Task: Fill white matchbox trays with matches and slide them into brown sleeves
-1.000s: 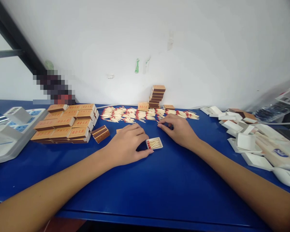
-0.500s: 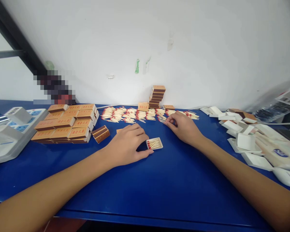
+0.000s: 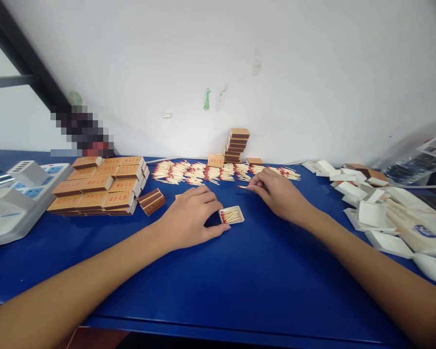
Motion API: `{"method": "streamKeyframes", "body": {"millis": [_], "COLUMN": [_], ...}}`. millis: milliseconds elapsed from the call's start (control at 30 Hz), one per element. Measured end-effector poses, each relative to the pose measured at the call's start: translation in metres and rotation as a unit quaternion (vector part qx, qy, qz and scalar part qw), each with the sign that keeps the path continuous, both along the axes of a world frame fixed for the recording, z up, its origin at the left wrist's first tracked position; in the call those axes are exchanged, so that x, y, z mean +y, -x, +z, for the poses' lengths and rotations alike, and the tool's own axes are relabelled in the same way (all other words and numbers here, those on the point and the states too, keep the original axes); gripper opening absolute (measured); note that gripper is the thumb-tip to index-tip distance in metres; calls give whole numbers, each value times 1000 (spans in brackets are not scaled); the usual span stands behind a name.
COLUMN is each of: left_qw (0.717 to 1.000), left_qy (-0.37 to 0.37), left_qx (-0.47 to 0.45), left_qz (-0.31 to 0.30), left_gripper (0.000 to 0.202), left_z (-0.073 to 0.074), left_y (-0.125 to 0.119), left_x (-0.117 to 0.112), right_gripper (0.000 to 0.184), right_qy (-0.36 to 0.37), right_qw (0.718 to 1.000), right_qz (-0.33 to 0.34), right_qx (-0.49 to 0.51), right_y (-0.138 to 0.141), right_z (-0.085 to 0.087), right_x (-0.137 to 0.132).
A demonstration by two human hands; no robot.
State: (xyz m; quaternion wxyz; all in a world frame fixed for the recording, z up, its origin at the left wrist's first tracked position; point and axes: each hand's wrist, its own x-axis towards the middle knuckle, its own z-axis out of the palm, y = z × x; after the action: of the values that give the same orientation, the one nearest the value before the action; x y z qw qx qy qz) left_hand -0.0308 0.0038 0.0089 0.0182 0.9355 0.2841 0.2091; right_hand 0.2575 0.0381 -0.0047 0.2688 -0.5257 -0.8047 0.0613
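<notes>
My left hand [image 3: 191, 213] rests on the blue table [image 3: 210, 281], fingers curled round the left end of a small white matchbox tray [image 3: 232, 215] partly filled with red-tipped matches. My right hand [image 3: 276, 191] lies just beyond and to the right of the tray, its fingertips pinched on a match [image 3: 244, 186] at the near edge of the long row of loose matches [image 3: 218, 172]. A brown matchbox sleeve [image 3: 151, 200] lies to the left of my left hand.
Stacked orange matchboxes [image 3: 98, 186] fill the left, beside a white power strip [image 3: 10, 203]. A small tower of boxes [image 3: 237, 143] stands at the wall. Empty white trays [image 3: 370, 208] and plastic bags are heaped on the right.
My right hand went out from beside the tray to the match row and now draws back slightly with a match pinched. My left hand and the tray have stayed put.
</notes>
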Motion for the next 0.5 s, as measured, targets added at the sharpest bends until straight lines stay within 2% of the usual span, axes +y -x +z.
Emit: {"method": "streamKeyframes", "body": {"millis": [133, 233, 367, 500], "left_qw": [1000, 1000, 1000, 1000], "left_qy": [0, 0, -6, -2], "left_qx": [0, 2, -2, 2], "left_qz": [22, 23, 18, 19], "left_gripper": [30, 30, 29, 29], "left_z": [-1, -2, -1, -1], "left_y": [0, -1, -2, -2], "left_x": [1, 2, 2, 2], "right_gripper": [13, 12, 12, 10], "right_qy": [-26, -5, 11, 32], "right_qw": [995, 989, 985, 986], "right_qz": [91, 140, 163, 166], "right_qx": [-16, -49, -61, -3], "right_y": [13, 26, 35, 33], "right_z": [16, 17, 8, 6], "right_x": [-27, -42, -48, -44]}}
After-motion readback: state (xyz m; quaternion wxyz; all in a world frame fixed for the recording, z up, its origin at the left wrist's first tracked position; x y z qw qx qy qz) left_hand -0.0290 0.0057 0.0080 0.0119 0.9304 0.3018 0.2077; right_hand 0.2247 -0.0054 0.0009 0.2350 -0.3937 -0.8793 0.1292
